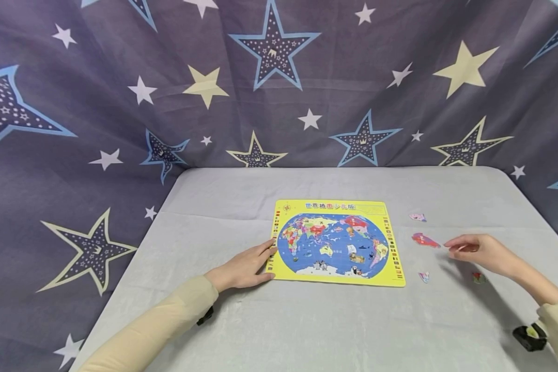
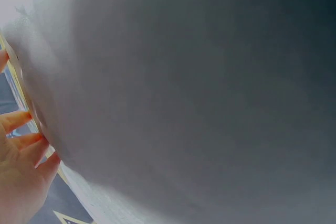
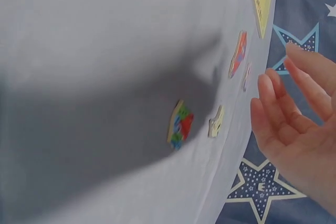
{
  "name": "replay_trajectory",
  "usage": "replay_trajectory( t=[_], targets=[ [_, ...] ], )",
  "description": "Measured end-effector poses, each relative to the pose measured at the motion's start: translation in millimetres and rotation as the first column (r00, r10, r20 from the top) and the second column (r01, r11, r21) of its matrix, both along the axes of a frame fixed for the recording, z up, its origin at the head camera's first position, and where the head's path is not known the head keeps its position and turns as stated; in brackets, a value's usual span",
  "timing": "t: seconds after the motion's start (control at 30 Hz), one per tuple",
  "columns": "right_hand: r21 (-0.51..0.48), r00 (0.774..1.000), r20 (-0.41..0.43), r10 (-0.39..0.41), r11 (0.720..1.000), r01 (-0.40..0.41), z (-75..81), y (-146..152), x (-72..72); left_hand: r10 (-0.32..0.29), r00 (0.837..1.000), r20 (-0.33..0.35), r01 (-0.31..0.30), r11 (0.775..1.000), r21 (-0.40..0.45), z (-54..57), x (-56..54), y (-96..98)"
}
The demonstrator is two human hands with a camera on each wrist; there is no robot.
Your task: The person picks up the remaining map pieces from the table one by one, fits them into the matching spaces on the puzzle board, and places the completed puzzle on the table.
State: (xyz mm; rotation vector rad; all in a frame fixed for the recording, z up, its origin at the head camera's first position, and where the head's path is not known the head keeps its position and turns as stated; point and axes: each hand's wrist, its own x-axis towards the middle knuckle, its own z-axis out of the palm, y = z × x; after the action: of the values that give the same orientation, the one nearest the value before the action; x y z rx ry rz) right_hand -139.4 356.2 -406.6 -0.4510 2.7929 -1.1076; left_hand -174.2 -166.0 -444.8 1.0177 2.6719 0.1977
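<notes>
A yellow-bordered world map puzzle board [image 1: 339, 281] lies flat on the table. My left hand [image 1: 246, 266] rests at its left edge, fingers stretched and touching the border; the left wrist view shows these fingers [image 2: 18, 124] along the rim. My right hand [image 1: 485, 253] hovers above the cloth, right of a red puzzle piece [image 1: 425, 240], its fingers loosely bent and holding nothing. Near it lie a pinkish-purple piece [image 1: 417, 217], a small pale blue-pink piece [image 1: 424, 277] and a red-green piece [image 1: 479, 278]. In the right wrist view, a pale yellow piece [image 3: 216, 123] also shows.
Light grey cloth covers the table [image 1: 214, 217]. Behind it and at its left side hangs a dark curtain [image 1: 307, 144] with a star pattern. A black wrist device [image 1: 530, 337] sits at the right sleeve.
</notes>
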Motion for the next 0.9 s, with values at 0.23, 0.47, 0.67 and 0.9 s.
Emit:
replay_trajectory(
  t=[0.23, 0.47, 0.67, 0.9],
  targets=[
    [0.003, 1.000, 0.022, 0.006, 1.000, -0.006, -2.9, 11.0, 7.8, 0.004, 1.000, 0.002, -0.004, 1.000, -0.001, 1.5, 0.1, 0.3],
    [-0.098, 0.996, 0.020, 0.092, 0.991, -0.090, -10.6, 24.6, 13.9, 0.001, 1.000, 0.000, -0.001, 1.000, -0.003, 2.1, 0.1, 0.4],
    [-0.094, 0.993, 0.047, 0.104, 0.991, -0.099, -17.3, 33.1, 19.4, 0.004, 1.000, 0.002, -0.004, 1.000, -0.003, 2.3, 0.5, 0.9],
    [-0.020, 0.993, 0.025, 0.114, 0.993, -0.113, -25.3, 39.1, 21.8, 0.003, 1.000, 0.002, -0.003, 1.000, -0.006, 2.9, 1.0, 1.0]
  ],
)
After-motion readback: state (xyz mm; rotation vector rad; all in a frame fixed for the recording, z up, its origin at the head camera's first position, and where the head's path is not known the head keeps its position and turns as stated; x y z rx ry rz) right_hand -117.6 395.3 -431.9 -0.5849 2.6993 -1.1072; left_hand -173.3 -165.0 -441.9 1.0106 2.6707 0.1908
